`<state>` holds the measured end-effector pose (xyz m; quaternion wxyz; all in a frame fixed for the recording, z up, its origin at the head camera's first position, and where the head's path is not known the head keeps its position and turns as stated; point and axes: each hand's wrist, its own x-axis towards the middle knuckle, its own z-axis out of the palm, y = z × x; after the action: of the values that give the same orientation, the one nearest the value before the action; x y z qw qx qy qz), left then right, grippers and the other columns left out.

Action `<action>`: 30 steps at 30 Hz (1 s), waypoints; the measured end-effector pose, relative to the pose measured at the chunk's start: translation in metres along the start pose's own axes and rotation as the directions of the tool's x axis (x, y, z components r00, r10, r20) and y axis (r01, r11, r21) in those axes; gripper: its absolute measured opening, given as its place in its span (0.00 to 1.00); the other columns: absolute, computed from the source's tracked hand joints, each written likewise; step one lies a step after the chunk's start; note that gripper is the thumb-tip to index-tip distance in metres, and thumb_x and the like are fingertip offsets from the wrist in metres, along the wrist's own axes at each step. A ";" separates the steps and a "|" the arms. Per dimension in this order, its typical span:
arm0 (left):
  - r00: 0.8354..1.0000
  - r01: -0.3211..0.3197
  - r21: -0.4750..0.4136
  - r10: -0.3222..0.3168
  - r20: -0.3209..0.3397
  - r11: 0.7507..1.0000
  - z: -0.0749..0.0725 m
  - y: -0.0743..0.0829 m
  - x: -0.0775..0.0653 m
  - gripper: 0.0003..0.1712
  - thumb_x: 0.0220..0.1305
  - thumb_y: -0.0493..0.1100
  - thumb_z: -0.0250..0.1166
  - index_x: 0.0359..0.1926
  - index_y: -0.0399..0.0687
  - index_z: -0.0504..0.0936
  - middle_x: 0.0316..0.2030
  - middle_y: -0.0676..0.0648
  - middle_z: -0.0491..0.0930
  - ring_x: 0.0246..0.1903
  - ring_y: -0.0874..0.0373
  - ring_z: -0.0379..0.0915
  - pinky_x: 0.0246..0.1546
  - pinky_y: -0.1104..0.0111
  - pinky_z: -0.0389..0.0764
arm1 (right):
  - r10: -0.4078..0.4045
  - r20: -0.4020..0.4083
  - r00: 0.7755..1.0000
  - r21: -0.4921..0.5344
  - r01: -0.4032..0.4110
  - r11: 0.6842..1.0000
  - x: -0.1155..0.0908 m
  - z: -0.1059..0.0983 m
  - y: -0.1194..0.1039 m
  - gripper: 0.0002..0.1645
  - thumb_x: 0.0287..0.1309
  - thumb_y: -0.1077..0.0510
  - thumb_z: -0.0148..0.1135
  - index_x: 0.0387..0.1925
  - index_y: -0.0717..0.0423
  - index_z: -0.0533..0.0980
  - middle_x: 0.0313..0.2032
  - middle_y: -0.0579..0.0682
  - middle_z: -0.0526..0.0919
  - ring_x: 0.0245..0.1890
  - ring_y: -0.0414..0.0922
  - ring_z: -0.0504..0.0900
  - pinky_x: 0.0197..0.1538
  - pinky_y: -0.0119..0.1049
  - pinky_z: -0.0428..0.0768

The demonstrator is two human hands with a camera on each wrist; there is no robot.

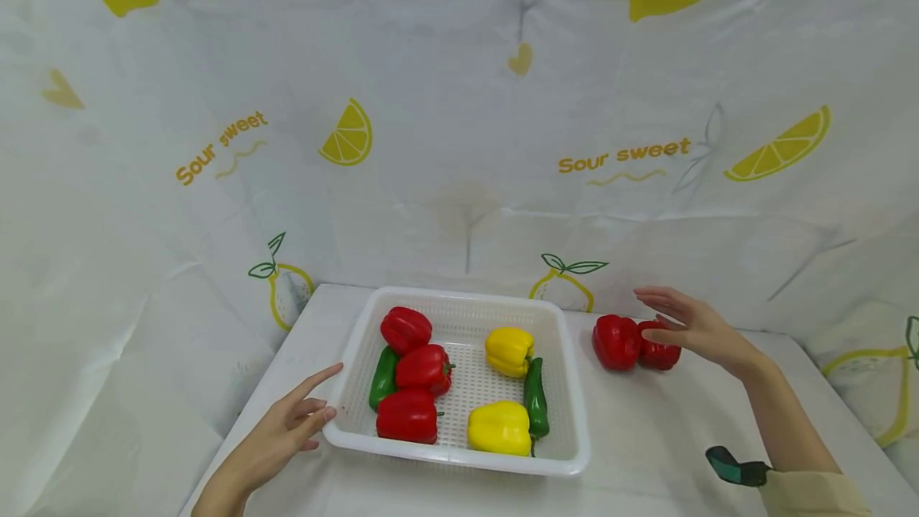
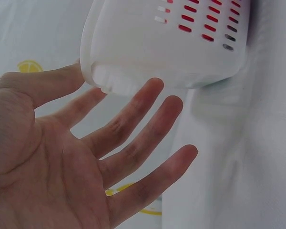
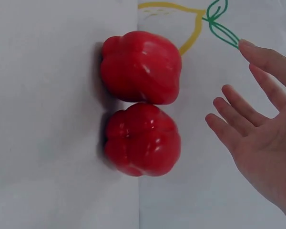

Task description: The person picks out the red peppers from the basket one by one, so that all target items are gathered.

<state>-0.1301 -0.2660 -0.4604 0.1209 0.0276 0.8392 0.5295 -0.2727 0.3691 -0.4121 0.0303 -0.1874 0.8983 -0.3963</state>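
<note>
My left hand (image 1: 276, 433) is at the left front corner of a white plastic basket (image 1: 459, 461), its thumb at the rim and its other fingers spread, fairly straight. Loosely extended, my right hand (image 1: 700, 332) hovers over two red bell peppers (image 1: 616, 342) that lie side by side right of the basket. In the right wrist view a gap separates those fingers from the nearer red pepper (image 3: 143, 139). Inside the basket, three red bell peppers (image 1: 424, 369) and a green pepper (image 1: 384, 379) lie left; two yellow bell peppers (image 1: 500, 428) and a long green pepper (image 1: 535, 398) lie right.
A white-covered table (image 1: 646, 437) carries everything. Behind it hangs a white cloth (image 1: 445, 182) printed with lemons and lettering. A dark strap end (image 1: 735, 467) sticks out by the right sleeve (image 1: 811, 493).
</note>
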 end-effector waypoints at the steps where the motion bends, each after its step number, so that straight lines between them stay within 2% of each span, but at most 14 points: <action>1: 1.000 0.000 0.000 0.000 0.001 1.000 0.000 0.000 0.000 0.38 0.81 0.50 0.63 0.85 0.58 0.61 0.63 0.33 0.83 0.62 0.40 0.82 0.50 0.45 0.91 | -0.016 0.001 1.000 -0.001 0.016 1.000 0.001 0.001 -0.004 0.46 0.64 0.59 0.76 0.79 0.58 0.64 0.73 0.52 0.74 0.60 0.11 0.68 0.55 0.22 0.84; 4: 1.000 -0.002 0.002 0.002 0.001 1.000 0.000 -0.001 0.000 0.39 0.81 0.49 0.63 0.85 0.57 0.60 0.63 0.32 0.83 0.62 0.40 0.82 0.49 0.45 0.91 | -0.052 0.012 0.999 0.011 0.052 0.999 0.005 0.003 -0.018 0.45 0.64 0.59 0.76 0.78 0.58 0.66 0.71 0.49 0.75 0.60 0.13 0.71 0.57 0.21 0.82; 8: 1.000 -0.010 -0.001 0.010 0.003 1.000 0.000 0.000 0.000 0.39 0.81 0.48 0.63 0.86 0.57 0.60 0.63 0.32 0.83 0.62 0.39 0.82 0.49 0.45 0.91 | -0.078 0.037 0.996 0.021 0.077 0.997 0.011 0.008 -0.037 0.44 0.65 0.58 0.75 0.78 0.57 0.66 0.74 0.61 0.74 0.61 0.13 0.72 0.57 0.22 0.83; 12: 1.000 -0.006 -0.003 0.006 -0.003 1.000 0.001 0.001 -0.001 0.38 0.81 0.49 0.63 0.85 0.58 0.60 0.63 0.32 0.84 0.63 0.39 0.82 0.50 0.44 0.91 | -0.124 0.052 0.991 0.013 0.124 0.992 0.020 0.015 -0.057 0.42 0.66 0.57 0.75 0.77 0.56 0.68 0.74 0.63 0.75 0.63 0.16 0.74 0.59 0.24 0.83; 15: 1.000 0.001 -0.004 -0.001 -0.011 1.000 0.002 0.002 0.000 0.38 0.81 0.50 0.62 0.85 0.59 0.61 0.62 0.33 0.84 0.63 0.40 0.81 0.50 0.44 0.91 | -0.173 0.058 0.983 0.024 0.172 0.985 0.027 0.021 -0.071 0.41 0.66 0.57 0.75 0.76 0.56 0.70 0.74 0.62 0.76 0.67 0.25 0.77 0.62 0.29 0.85; 19: 1.000 0.002 -0.014 -0.002 -0.007 1.000 0.003 0.002 0.000 0.38 0.81 0.51 0.63 0.85 0.59 0.61 0.62 0.33 0.84 0.62 0.40 0.81 0.50 0.44 0.91 | -0.203 0.073 0.976 0.054 0.200 0.978 0.036 0.030 -0.087 0.40 0.66 0.58 0.75 0.75 0.56 0.71 0.73 0.61 0.77 0.71 0.43 0.80 0.64 0.39 0.87; 25: 1.000 -0.009 -0.008 0.009 0.001 1.000 0.002 0.000 -0.001 0.38 0.81 0.50 0.62 0.85 0.58 0.60 0.62 0.33 0.84 0.62 0.42 0.81 0.50 0.45 0.91 | -0.230 0.112 0.967 0.071 0.223 0.972 0.051 0.043 -0.103 0.36 0.67 0.60 0.74 0.73 0.57 0.72 0.71 0.61 0.78 0.71 0.65 0.78 0.64 0.49 0.88; 30: 1.000 -0.001 -0.005 0.001 -0.014 1.000 0.002 0.000 0.000 0.37 0.81 0.51 0.63 0.85 0.60 0.62 0.62 0.33 0.84 0.61 0.42 0.81 0.50 0.47 0.91 | -0.245 0.152 0.958 0.077 0.236 0.969 0.061 0.054 -0.116 0.36 0.67 0.60 0.74 0.73 0.56 0.73 0.71 0.62 0.79 0.71 0.67 0.80 0.62 0.48 0.89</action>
<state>-0.1298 -0.2643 -0.4606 0.1148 0.0240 0.8386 0.5319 -0.2819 0.2378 -0.3597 0.0594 -0.3255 0.8515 -0.4068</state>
